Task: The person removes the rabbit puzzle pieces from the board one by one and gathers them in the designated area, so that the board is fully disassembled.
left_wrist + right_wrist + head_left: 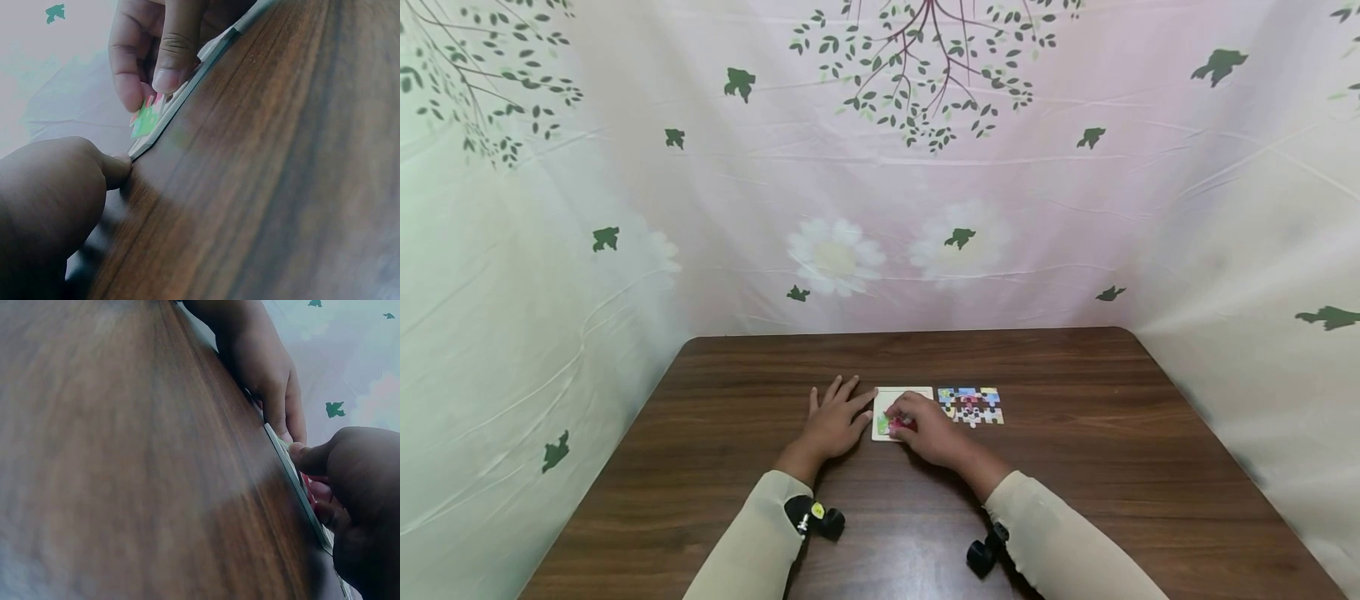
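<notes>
pale sleeves (748, 533) up front, left hand (831, 425) spread, fingertip on the white puzzle tray's (904, 389) left edge, right hand (932, 433) curled over the tray, pinching a reddish piece (902, 423), loose pieces (967, 395) alongside on the brown table (1075, 417), leafy curtain (887, 183) way behind

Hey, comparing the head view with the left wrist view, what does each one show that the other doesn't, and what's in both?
Only the head view clearly shows the printed jigsaw pieces lying right of the puzzle board, plus the tree print and white daisies on the backdrop, and the black left wrist camera.

Only the left wrist view shows the board's dark side edge, seen low and close.

Both share the left hand, right hand, bright green puzzle piece, wooden table and dark green bird print.
</notes>
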The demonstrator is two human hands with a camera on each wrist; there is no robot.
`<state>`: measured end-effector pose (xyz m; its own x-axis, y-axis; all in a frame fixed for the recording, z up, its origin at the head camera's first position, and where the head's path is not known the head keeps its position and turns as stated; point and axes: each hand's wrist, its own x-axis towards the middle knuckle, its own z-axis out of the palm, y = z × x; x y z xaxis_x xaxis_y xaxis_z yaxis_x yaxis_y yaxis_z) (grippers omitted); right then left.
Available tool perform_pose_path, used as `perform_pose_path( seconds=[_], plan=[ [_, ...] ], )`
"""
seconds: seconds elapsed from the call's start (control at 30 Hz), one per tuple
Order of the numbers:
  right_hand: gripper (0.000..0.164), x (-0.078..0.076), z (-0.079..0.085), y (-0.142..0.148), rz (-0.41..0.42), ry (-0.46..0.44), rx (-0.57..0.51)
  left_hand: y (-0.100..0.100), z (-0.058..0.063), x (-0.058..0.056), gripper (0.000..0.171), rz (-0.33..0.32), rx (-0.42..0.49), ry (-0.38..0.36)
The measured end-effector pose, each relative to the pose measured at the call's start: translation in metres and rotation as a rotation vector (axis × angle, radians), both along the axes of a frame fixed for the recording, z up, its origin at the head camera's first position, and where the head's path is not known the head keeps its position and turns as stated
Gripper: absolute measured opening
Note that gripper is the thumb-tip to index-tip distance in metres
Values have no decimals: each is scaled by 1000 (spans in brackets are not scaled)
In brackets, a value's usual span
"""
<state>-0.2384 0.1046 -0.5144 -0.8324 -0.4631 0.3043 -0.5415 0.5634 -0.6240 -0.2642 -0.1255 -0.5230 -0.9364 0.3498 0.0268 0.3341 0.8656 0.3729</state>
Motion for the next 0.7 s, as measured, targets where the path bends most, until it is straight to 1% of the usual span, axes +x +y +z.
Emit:
perform_pose_path(
  seconds=[0.1,0.23,0.43,0.7],
  plan=[
    [15,0,0,0,4,7,-10,-1,0,0,51,-2,5,2],
    [16,0,0,0,5,-7,-22,-1,0,0,51,-8,16,3],
    [16,0,0,1,-10,-15,-26,-1,-2,-1,51,-9,11,8],
    [10,2,0,2,-12,2,-36,-2,2,2,51,-14,18,8]
  ],
)
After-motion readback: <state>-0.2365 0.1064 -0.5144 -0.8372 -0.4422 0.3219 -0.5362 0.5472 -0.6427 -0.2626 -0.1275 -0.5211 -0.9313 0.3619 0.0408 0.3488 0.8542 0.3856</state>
